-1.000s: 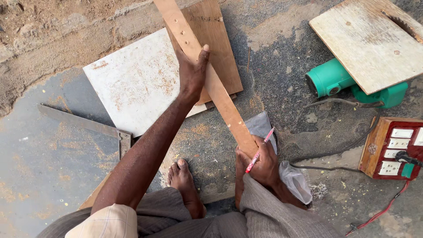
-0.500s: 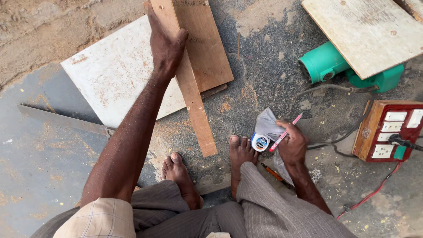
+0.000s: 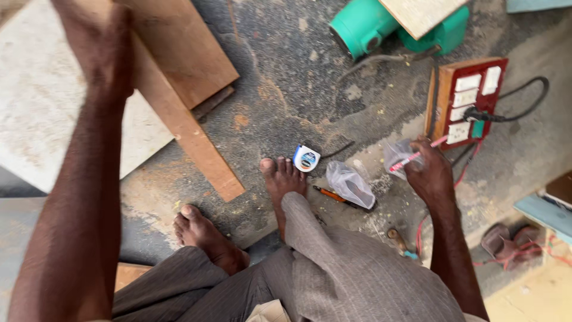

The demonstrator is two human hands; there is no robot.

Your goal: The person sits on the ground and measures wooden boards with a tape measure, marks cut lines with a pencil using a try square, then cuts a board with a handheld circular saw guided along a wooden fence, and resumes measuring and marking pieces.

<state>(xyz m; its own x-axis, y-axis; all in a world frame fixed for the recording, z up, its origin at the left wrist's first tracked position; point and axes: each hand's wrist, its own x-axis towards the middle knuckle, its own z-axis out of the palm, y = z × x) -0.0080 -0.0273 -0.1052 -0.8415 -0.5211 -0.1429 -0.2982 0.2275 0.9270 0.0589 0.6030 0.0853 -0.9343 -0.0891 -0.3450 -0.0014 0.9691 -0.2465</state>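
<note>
My left hand (image 3: 98, 48) grips a long wooden strip (image 3: 190, 140) near its upper end; the strip slants down toward my bare feet and lies over a pale square board (image 3: 36, 113) and a brown wooden panel (image 3: 185, 48). My right hand (image 3: 428, 173) holds a pink pencil (image 3: 414, 156) low over the floor, beside a crumpled clear plastic bag (image 3: 396, 152). A white and blue tape measure (image 3: 306, 158) lies by my right foot's toes (image 3: 283, 173). Another clear bag (image 3: 350, 183) and an orange-handled tool (image 3: 330, 195) lie between foot and hand.
A red-brown switchboard (image 3: 468, 101) with white sockets, a green plug and black cable sits beyond my right hand. A green power tool (image 3: 369, 24) lies at the top under a pale board (image 3: 423, 12). Sandals (image 3: 506, 238) rest at the lower right. Sawdust covers the grey floor.
My left hand has slid the strip left and further away. My right hand, with the pencil, has moved right from the tape measure toward the switchboard; the tape measure now lies on the floor.
</note>
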